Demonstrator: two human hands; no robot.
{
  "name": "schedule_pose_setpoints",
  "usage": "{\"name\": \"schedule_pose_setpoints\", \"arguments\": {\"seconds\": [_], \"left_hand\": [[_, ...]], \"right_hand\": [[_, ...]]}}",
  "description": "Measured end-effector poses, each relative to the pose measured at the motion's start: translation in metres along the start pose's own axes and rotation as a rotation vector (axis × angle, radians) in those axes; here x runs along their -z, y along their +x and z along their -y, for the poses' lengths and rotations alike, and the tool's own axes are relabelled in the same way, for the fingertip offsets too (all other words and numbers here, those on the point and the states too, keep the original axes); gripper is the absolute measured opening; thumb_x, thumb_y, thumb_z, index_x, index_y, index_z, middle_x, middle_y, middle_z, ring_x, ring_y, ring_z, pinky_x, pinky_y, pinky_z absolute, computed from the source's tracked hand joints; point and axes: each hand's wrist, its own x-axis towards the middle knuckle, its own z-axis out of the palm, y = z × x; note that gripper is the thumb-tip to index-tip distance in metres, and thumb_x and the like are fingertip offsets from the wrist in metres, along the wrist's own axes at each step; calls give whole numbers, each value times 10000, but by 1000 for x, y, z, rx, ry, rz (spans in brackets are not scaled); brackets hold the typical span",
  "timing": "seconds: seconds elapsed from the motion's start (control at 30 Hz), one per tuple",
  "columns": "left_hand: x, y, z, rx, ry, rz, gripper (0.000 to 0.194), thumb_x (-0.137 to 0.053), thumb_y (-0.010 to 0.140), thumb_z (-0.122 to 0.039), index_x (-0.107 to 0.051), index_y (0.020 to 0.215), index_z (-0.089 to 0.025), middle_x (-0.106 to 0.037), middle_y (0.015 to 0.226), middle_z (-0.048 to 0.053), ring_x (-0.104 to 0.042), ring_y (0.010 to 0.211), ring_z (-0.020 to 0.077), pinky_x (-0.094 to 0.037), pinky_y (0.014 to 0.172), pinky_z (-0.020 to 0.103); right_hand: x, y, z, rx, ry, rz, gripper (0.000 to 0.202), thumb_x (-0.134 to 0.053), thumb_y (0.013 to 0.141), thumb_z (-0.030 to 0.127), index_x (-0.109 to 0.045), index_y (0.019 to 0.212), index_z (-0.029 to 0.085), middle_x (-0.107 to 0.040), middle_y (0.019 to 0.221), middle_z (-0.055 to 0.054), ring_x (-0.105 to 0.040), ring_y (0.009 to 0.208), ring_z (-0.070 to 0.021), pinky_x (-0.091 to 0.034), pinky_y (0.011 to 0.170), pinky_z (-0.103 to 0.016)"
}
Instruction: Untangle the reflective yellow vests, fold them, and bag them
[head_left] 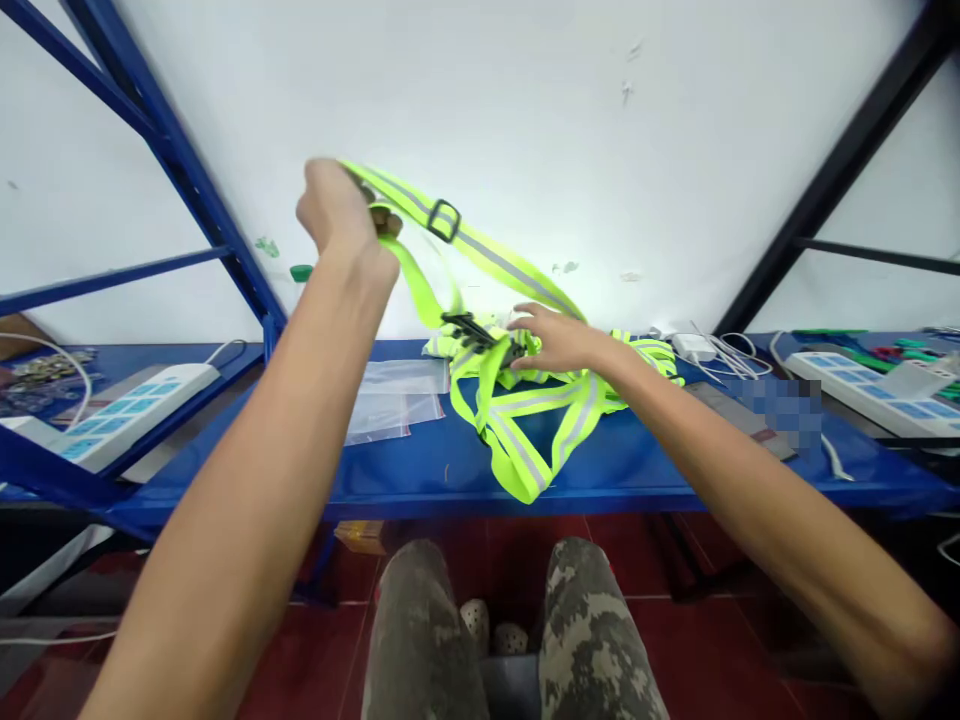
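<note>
The yellow strap (pixel 506 265), gripped by the fingers of the left hand (pixel 334 205), slopes down rightward above the bench (pixel 420 468) toward the right hand (pixel 562 338), whose parted fingers lie nearer the black buckle (pixel 469 331).

Bright light on the wall (pixel 525 110); dim floor (pixel 705 655) below; slight blur on the left hand (pixel 334 205); wide-angle stretch towards the edges; pixelated patch (pixel 787 412) at right.

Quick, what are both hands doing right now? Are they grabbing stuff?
Left hand: closed, holding up the neon yellow strap.
Right hand: partly open, beside the black buckle; I can't tell if it's touching.
</note>
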Motion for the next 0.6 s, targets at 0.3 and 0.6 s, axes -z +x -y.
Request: {"name": "schedule_pose_setpoints", "arguments": {"seconds": [0.3, 0.6], "left_hand": [[59, 68, 39, 158, 6, -421, 38, -400, 914, -173, -435, 899, -178, -466, 724, -14, -524, 690, 73, -442, 555, 195], [60, 59, 77, 198, 452, -188, 146, -576, 721, -192, -485, 834, -174, -446, 602, -34, -472, 503, 97, -421, 495, 244]], "right_hand": [[85, -40, -36, -123, 59, 551, 563, -782, 654, 490, -713, 1104, 159, -681, 1173, -106, -631, 1048, -292, -498, 865, -375], [124, -41, -47, -268, -277, -369, 488, -624, 795, 232, -599, 1275, 149, -662, 1146, -151, -603, 1007, -297, -450, 822, -423]]}}
